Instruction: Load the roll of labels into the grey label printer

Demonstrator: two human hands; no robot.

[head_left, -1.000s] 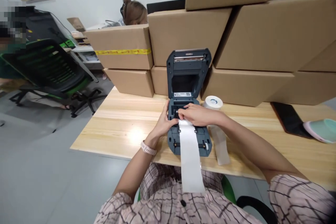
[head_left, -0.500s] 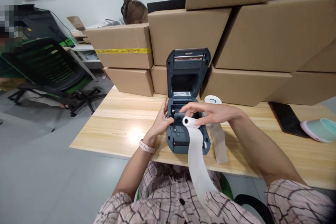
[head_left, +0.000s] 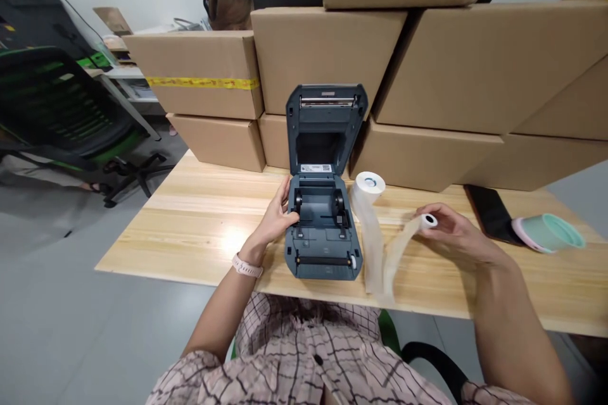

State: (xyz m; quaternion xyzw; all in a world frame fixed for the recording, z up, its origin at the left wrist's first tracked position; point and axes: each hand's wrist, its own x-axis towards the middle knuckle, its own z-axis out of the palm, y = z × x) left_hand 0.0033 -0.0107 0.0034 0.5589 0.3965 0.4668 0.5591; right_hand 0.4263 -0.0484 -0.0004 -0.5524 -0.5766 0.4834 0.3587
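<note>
Dark grey, the printer (head_left: 324,234) stands on the wooden worktop (head_left: 190,209), its lid (head_left: 326,121) raised. The person's left hand (head_left: 274,220) grips its left edge, thumb over the rim. Well apart, to the printer's right, the right hand (head_left: 458,237) pinches a small paper roll (head_left: 424,224), its strip (head_left: 398,254) trailing down. Between them, just beside the printer, sits a larger white roll (head_left: 361,188), also partly unwound.

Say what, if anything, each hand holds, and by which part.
The right hand holds the small paper roll by the end opposite its visible core hole. The left hand touches the printer at its left edge; whether it grips is unclear.
</note>
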